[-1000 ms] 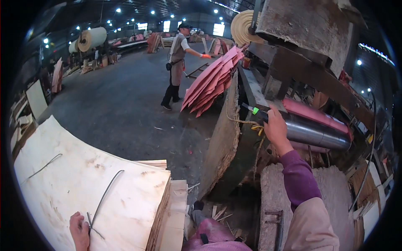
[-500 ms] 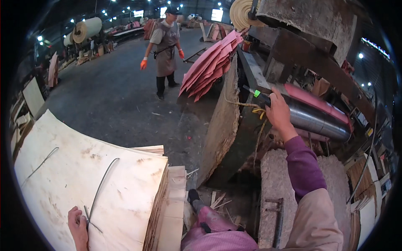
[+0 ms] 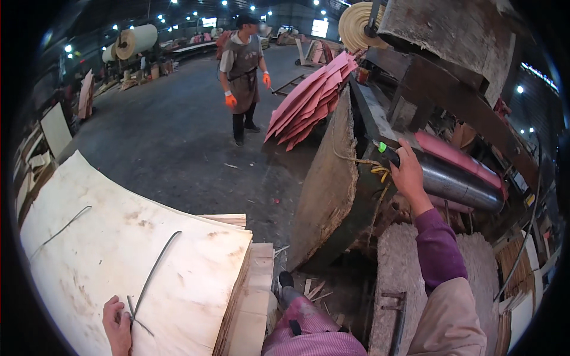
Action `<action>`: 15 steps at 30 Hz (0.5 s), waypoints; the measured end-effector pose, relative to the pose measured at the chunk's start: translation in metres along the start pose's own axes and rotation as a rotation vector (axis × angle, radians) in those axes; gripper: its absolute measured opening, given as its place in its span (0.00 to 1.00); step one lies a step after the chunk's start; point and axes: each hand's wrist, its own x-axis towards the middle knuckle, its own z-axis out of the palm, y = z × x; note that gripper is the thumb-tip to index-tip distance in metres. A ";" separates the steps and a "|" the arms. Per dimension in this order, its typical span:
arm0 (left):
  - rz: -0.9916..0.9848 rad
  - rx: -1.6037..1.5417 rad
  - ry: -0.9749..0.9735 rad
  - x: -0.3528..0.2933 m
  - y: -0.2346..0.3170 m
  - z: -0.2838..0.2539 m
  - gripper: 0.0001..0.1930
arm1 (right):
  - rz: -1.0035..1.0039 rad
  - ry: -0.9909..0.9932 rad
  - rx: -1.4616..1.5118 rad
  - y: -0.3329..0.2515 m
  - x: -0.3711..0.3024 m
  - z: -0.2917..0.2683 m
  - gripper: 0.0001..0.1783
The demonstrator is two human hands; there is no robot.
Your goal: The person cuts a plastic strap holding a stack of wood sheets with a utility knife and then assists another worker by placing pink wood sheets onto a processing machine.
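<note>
My right hand [image 3: 409, 177] is closed on a slim black-handled tool [image 3: 390, 155] with a bright green part, beside a shiny steel roller [image 3: 460, 183]. The tool's exact kind is unclear. Below it, a yellowish cord [image 3: 362, 160] is tied at the machine frame. My left hand [image 3: 117, 327] lies low on a stack of pale veneer sheets [image 3: 196, 279], fingers slightly bent and thumb apart, nothing visible in it. Beside its thumb is the knotted end of a dark tie [image 3: 147, 276], which runs over the top sheet. A second tie [image 3: 66, 224] crosses further left.
A worker with orange gloves [image 3: 243, 77] stands on the grey floor beyond, near a leaning bundle of pink sheets [image 3: 312, 101]. A rough upright board [image 3: 323, 184] flanks the machine. Wood scraps [image 3: 317, 291] lie by my foot. A large veneer roll [image 3: 359, 26] sits behind.
The whole view has shifted, so most things sit lower and further right. The worker's pose differs, with the arms lower. Both my hands stay about where they were on the stack and at the roller.
</note>
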 end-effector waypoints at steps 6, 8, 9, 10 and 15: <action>0.034 0.047 0.006 0.000 0.001 0.003 0.13 | -0.039 -0.010 -0.045 0.000 0.000 -0.006 0.14; -0.001 0.056 0.022 -0.003 0.012 0.003 0.13 | -0.039 -0.020 -0.038 0.003 0.000 -0.003 0.14; -0.005 0.056 0.028 -0.003 0.013 0.004 0.13 | -0.034 -0.030 -0.038 0.004 0.000 -0.002 0.14; 0.001 0.048 0.017 -0.001 0.014 0.005 0.12 | -0.035 -0.029 -0.036 0.004 0.000 -0.002 0.14; -0.042 0.038 0.009 0.008 0.004 -0.001 0.10 | -0.014 -0.068 -0.046 -0.003 0.001 -0.007 0.14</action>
